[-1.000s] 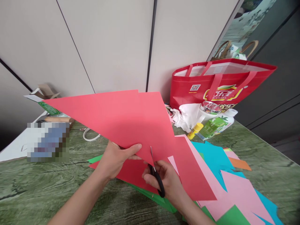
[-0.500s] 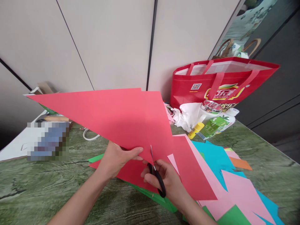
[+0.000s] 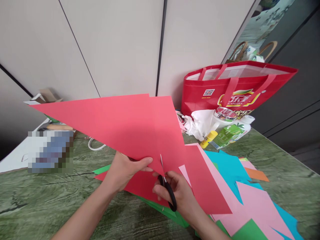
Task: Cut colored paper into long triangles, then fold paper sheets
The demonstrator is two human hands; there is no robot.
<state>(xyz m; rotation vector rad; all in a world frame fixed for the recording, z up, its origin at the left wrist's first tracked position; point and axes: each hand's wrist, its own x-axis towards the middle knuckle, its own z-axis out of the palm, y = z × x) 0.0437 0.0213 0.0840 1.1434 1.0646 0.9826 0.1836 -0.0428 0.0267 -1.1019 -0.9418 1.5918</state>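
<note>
A folded red sheet of paper (image 3: 130, 123), shaped like a long triangle, is held up above the table. My left hand (image 3: 127, 170) pinches its lower edge, thumb on top and fingers beneath. My right hand (image 3: 175, 190) grips black-handled scissors (image 3: 170, 196), fingers wrapped round the handles. One thin blade shows over the paper's lower corner; the other blade is hidden behind it. Below lies another red sheet (image 3: 207, 180), with a small pink sliver (image 3: 185, 174) on it near my right hand.
Pink paper (image 3: 262, 203), blue paper (image 3: 227, 165) and green paper (image 3: 250, 230) overlap at the right. A yellow glue stick (image 3: 209, 139), green-and-white carton (image 3: 230, 133) and red bag (image 3: 200, 96) stand behind. A white cable loop (image 3: 93, 145) and a blurred-out item (image 3: 52, 151) lie left.
The scissors and paper have hardly moved. My right hand's fingers have shifted slightly closer round the handles, and the view has drifted a touch.
</note>
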